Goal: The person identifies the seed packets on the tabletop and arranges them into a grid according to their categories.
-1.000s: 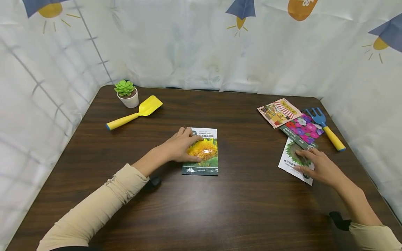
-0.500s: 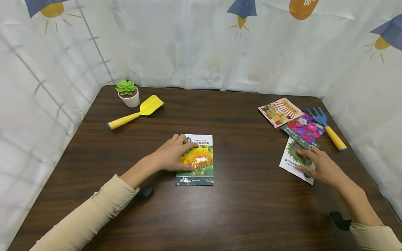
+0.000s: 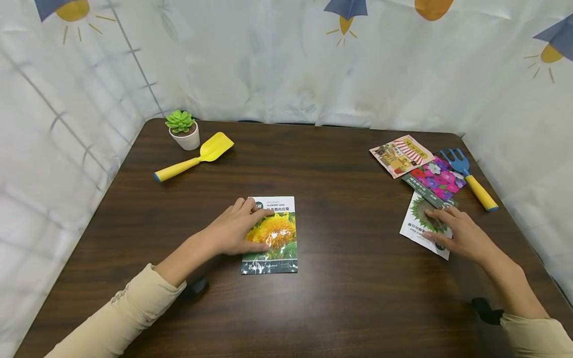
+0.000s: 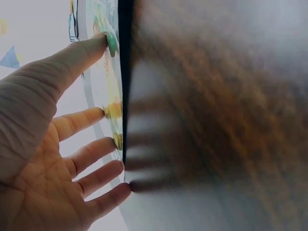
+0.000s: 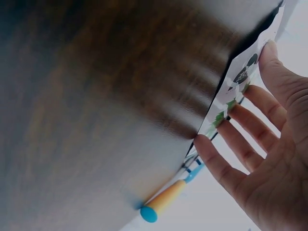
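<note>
My left hand [image 3: 235,227] rests its thumb and fingertips on a seed packet [image 3: 278,232] with a yellow sunflower picture, lying flat near the middle of the table. The left wrist view has the thumb and fingers of this hand [image 4: 53,120] spread along the packet [image 4: 114,91]. At the right, my right hand [image 3: 465,236] touches a white seed packet [image 3: 414,226] with a green-fringed sunflower head, covering part of it. Its fingertips meet the packet [image 5: 236,79] in the right wrist view, fingers extended and apart.
A seed packet with pink and purple flowers [image 3: 438,179] overlaps the white one, and a pink packet [image 3: 403,155] overlaps that. Beside them lies a blue hand fork [image 3: 479,191] with a yellow handle. A yellow trowel [image 3: 197,158] and potted succulent [image 3: 185,133] are at the far left.
My left hand has slid the sunflower packet left and toward me across the table. The right hand stays on the white packet, which has hardly moved.
</note>
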Demonstrator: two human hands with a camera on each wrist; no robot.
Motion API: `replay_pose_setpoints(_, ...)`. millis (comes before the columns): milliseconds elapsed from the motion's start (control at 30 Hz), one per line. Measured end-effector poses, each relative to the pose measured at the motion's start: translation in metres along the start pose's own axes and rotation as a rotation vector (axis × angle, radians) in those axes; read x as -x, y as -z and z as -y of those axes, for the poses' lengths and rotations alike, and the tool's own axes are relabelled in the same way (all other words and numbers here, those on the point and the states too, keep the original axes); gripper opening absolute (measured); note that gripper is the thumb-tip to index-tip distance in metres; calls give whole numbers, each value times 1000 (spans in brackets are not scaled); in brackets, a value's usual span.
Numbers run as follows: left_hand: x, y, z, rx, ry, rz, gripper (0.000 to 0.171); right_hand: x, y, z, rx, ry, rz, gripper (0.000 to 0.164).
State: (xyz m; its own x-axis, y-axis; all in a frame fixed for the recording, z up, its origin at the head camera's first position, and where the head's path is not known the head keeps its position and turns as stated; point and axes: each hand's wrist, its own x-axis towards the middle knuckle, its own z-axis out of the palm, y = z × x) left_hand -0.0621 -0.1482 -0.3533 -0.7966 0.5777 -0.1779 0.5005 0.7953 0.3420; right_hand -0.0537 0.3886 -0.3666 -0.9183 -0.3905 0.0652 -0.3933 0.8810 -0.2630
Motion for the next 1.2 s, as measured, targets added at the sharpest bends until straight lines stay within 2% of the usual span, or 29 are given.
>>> replay_pose_setpoints(333, 7, -3, -5, -2, -1, -5, 83, 0, 0, -3, -10, -12, 16, 57)
replay_pose_setpoints(967, 6, -2, -5, -11, 16, 13, 85, -1, 1, -1, -14, -20, 26, 58)
replay_pose_setpoints(1200, 4, -3, -4, -14, -2, 5, 86, 2, 2, 4, -16, -28, 42, 59)
